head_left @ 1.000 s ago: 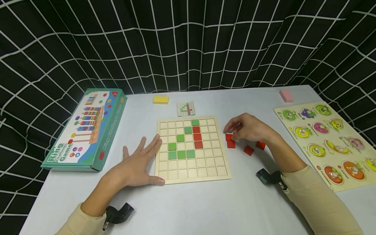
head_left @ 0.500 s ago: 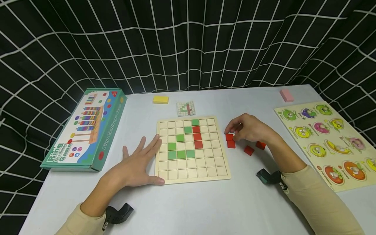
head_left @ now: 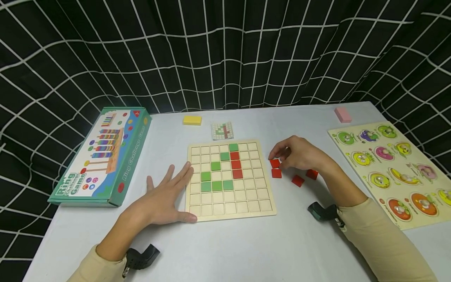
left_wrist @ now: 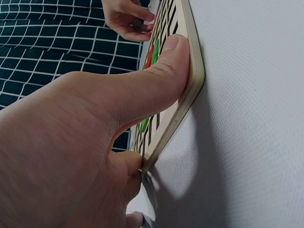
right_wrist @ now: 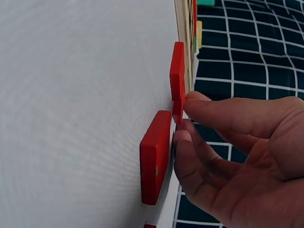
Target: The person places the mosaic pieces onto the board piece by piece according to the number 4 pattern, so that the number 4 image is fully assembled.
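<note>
"What's covered on the grid board (head_left: 236,216)?"
"Bits of its left rim, under the left hand (head_left: 162,199)."
"And the red pieces?"
"The right hand (head_left: 299,154) hides an edge of the upper red tile (head_left: 275,163) and part of the red tile by the wrist (head_left: 312,174). The right wrist view's bottom edge leaves just a red sliver (right_wrist: 149,226)."
"The fruit board (head_left: 385,168)?"
"Cut off at the head view's right edge."
"The pattern card (head_left: 222,131)?"
"Squares too small to count."

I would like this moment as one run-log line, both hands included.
left hand: rests on left edge of grid board | right hand: pinches loose red tile beside board | placed: green tiles, red column
</note>
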Demonstrator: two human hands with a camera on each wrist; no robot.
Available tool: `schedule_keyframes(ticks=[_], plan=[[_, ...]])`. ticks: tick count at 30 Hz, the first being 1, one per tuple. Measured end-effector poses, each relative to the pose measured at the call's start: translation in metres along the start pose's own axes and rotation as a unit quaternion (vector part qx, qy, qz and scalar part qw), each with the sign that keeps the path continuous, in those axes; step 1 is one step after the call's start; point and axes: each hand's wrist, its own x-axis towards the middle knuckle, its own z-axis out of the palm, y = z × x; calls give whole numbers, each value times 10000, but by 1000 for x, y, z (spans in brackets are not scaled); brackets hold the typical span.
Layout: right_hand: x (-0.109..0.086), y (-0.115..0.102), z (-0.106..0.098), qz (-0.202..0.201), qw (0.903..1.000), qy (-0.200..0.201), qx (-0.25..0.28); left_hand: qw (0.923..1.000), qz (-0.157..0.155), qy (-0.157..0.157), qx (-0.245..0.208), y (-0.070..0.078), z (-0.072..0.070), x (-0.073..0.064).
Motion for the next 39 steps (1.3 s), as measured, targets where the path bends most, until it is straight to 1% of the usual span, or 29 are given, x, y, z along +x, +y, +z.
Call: schedule_keyframes(ticks=[9,15,27,34,39], plan=[[-1,-2,1,-234,9996,-45,-149,10000,11,1,13,-1,0,0],[-1,-1,1,-274,9995,-56,-160,10000,16,-9,12,-1,0,0],[-2,0,1,-202,9994,109,-273,10000,-34,-26,52,-1,2,1],[-3,-1,-2,-39,9994,284,-207,10000,-27,-21,44,-1,1,2],[-5,-2,-3,-25,9992,375,-98,10000,-6,-26,42,-2,1,1]])
